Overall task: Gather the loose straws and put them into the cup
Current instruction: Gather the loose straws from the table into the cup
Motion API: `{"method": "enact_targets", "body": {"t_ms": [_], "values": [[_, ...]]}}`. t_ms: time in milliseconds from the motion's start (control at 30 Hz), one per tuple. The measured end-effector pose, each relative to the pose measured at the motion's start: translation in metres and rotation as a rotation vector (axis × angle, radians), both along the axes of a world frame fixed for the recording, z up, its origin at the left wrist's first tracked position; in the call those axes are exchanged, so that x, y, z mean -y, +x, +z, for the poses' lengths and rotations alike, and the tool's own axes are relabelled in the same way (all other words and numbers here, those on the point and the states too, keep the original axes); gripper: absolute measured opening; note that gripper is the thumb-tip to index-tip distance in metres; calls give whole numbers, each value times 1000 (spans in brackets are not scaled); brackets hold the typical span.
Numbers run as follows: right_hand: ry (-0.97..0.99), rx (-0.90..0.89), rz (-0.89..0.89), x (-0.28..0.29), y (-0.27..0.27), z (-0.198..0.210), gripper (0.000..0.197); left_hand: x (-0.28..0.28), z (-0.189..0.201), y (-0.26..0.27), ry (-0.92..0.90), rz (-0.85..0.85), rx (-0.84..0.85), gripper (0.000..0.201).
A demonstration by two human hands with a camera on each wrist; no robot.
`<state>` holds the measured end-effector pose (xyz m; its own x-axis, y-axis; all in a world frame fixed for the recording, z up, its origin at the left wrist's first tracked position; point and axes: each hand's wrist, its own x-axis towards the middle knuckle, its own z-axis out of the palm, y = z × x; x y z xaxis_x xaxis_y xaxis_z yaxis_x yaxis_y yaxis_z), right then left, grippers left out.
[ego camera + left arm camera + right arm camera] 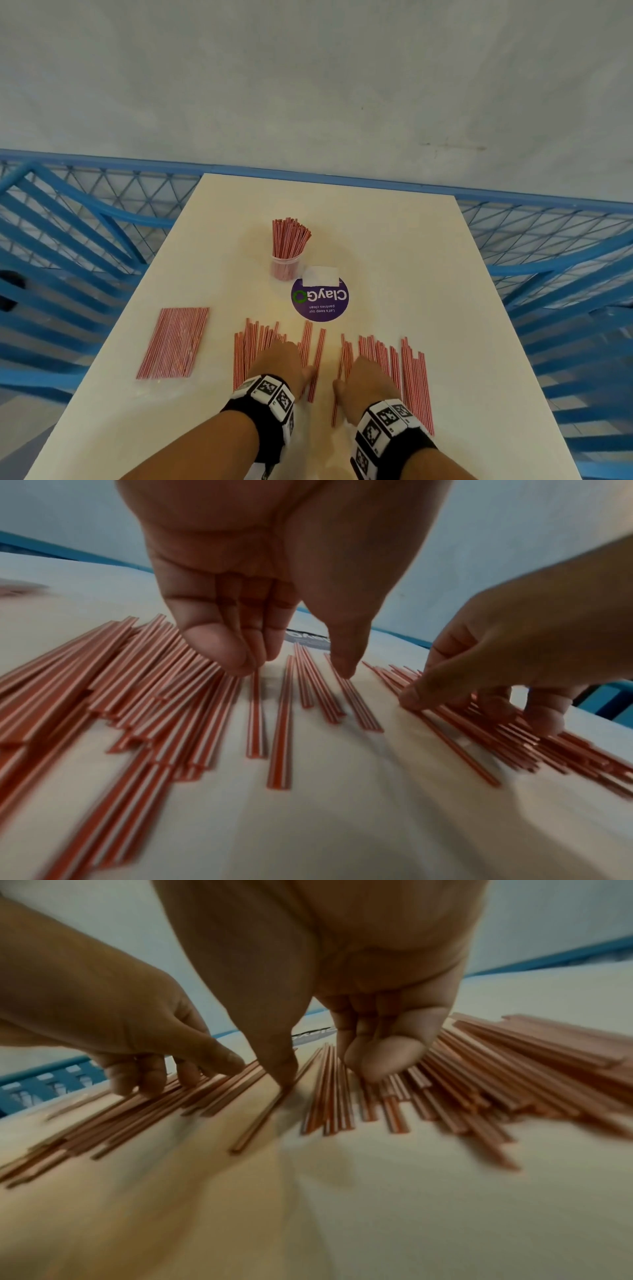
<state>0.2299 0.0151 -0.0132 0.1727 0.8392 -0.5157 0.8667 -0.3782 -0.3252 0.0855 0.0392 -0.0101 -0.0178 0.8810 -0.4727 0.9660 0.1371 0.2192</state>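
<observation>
Starting out past the left hand (277,359), on its outer side, there's a flat packet of straws (174,342) lying on the table (428,274), well apart from the fingers and not being touched. Looks wrapped, so probably not part of the loose lot, though that's only a guess.

The left hand itself sits palm-down on the left spread of loose straws (253,349). Its fingers are bent down with the tips pressing on the straws and the thumb tip on one straw off to the inner side. Nothing is actually pinched or lifted, so it reads as a raking hand, not a grabbing one.

Straight ahead of the gap between the hands, beyond a purple round sticker (320,301), stands the clear cup (286,265), already stuffed with straws fanning out the top.

The right hand (368,380) does the same thing over the right spread of straws (404,370): fingertips down, thumb on a stray straw at its inner edge, holding nothing.

What could go wrong: these things are thin, light and round, so sweeping inward could roll some off the near edge or leave them crossed. A bundle with uneven ends would likely snag on the crowded cup, and jamming it in could tip the cup over.
</observation>
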Motion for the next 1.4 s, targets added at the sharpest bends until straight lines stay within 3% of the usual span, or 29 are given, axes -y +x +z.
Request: {"method": "enact_targets", "body": {"t_ms": [100,267,467,600,700,933,1167,1400], "values": [[24,-3,-24,-1,-7,-6,22,1,0,6,5,-38,-26,55],[38,-14,-14,-1,-10,-12,25,-1,0,14,23,-13,-10,44],[101,56,-37,6,1,-8,55,3,-3,12,49,113,-17,64],[49,-17,-67,2,-7,-6,28,-1,-4,14,-28,135,-22,44],[3,-20,-48,-2,-11,-5,23,-3,-5,15,-39,138,5,33],[-76,-18,-31,-11,-18,-5,5,-10,-7,15,-52,181,24,34],[-58,43,38,-14,-27,-6,26,-15,-14,22,-34,267,71,24],[-60,-15,-22,-19,-27,-7,26,-15,-15,24,-52,192,32,29]]}}
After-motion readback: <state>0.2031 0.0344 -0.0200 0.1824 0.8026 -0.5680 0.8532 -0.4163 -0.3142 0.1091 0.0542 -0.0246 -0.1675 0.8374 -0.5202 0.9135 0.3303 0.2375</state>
